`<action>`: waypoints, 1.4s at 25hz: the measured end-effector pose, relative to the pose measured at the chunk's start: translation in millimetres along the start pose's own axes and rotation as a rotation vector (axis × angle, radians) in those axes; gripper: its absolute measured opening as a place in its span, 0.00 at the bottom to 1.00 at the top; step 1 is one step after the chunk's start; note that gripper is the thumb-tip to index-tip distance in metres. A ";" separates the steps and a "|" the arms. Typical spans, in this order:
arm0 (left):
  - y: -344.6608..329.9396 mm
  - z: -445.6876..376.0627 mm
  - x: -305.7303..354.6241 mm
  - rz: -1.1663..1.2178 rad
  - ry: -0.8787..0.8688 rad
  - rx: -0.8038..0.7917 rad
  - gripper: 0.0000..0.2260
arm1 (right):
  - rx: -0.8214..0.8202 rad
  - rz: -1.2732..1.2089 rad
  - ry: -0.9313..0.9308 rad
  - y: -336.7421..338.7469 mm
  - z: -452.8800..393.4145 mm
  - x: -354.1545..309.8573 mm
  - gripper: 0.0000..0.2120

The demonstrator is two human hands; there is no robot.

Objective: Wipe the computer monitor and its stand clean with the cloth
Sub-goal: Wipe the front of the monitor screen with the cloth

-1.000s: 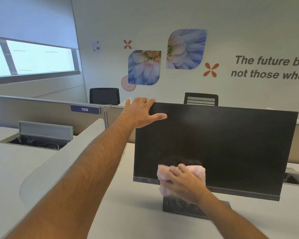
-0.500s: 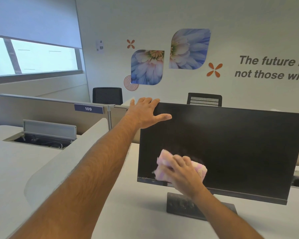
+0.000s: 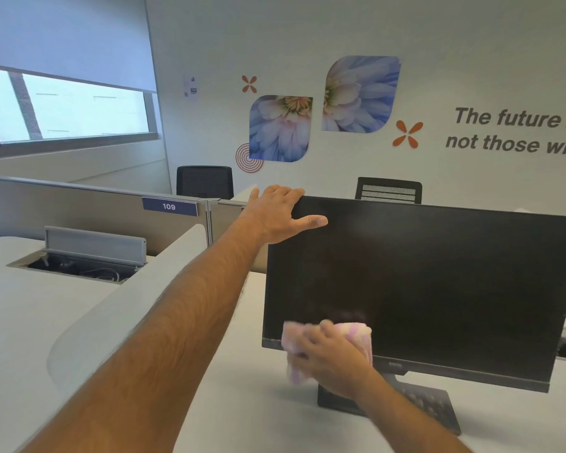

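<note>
White desk and pale office wall frame your work. The monitor stands upright on its stand, which sits on the desk. Your left hand steadies the top left corner, fingers hooked over the top edge and thumb laid flat on the screen face. Your right hand presses the pink cloth against the lower left bezel; it is motion-blurred, so you cannot tell exactly how the fingers grip it.

Risks, as I judge them: push too hard low on the panel and it may tilt back or the stand may skid, since only your left hand braces it. That thumb will likely leave a print on the screen, so you would need to wipe there again. The cloth's loose lower end hangs below the bezel and could snag on the stand.

Around you: a curved divider under your left forearm, a cable hatch well to the left, two chairs behind. Nothing blocks the screen; your right forearm covers part of the stand.
</note>
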State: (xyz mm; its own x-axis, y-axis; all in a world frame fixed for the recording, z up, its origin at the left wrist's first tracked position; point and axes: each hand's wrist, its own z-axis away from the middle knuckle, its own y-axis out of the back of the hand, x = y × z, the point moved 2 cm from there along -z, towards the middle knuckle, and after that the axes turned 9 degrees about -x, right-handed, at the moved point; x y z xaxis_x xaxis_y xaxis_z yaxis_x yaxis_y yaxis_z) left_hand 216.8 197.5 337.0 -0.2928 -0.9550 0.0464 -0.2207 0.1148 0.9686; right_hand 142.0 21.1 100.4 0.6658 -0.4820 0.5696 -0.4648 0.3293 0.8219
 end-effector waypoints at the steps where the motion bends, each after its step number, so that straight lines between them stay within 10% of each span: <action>1: -0.2 0.5 -1.7 0.004 -0.006 0.002 0.45 | -0.008 0.056 0.092 2.2 4.4 -5.3 0.27; 6: 0.0 -1.7 -2.1 0.059 -0.013 -0.012 0.47 | 0.176 -0.190 -0.336 27.5 -11.9 14.6 0.31; 10: -0.8 -0.6 -5.9 0.084 -0.017 -0.018 0.45 | -0.020 0.049 0.105 13.5 -13.9 -9.6 0.24; 16: 1.9 -0.5 -0.9 0.078 -0.021 -0.022 0.43 | 0.164 -0.145 -0.266 33.0 -23.9 7.3 0.28; 20: -0.7 -0.2 -4.6 0.070 -0.014 -0.016 0.44 | -0.069 0.067 0.173 10.5 -21.6 -25.0 0.21; 25: -1.9 -1.4 -4.8 0.091 -0.029 -0.002 0.44 | 0.203 -0.182 -0.265 32.7 -36.4 -5.1 0.28; 31: -4.4 -0.9 -10.9 0.090 -0.019 -0.009 0.45 | -0.070 0.127 0.199 21.4 -32.7 -32.1 0.19; 35: -3.6 -1.8 -6.5 0.092 -0.031 -0.002 0.45 | 0.202 -0.132 -0.187 36.3 -40.3 -11.6 0.27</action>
State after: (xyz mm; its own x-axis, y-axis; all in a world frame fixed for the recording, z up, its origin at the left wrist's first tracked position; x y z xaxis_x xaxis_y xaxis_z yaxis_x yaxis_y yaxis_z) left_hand 221.2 202.8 333.7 -0.3409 -0.9313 0.1280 -0.1900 0.2016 0.9609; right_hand 141.0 71.3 123.9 0.6177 -0.6576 0.4313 -0.5001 0.0948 0.8607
